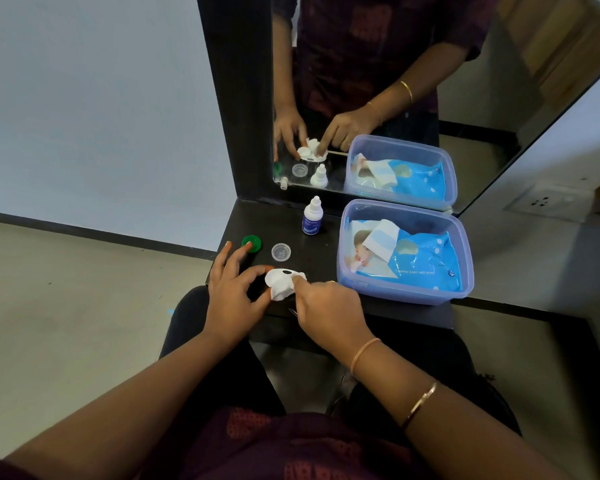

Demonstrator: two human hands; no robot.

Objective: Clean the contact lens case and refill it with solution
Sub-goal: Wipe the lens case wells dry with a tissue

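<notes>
The white contact lens case (280, 274) lies on the dark shelf (326, 258) in front of me. My left hand (234, 289) steadies it with thumb and forefinger at its left end. A crumpled white wipe (282, 291) is pressed onto the case by my right hand (326, 308), which pinches it. A green cap (251, 243) and a clear cap (280, 252) lie loose behind the case. The small solution bottle (312, 216), white with a blue label, stands upright further back with its cap on.
A clear lilac plastic box (461, 268) holding a blue pack of wet wipes (413, 258) fills the shelf's right side. A mirror (361, 81) in a dark frame rises at the back and repeats the scene. The shelf's front edge is close to my lap.
</notes>
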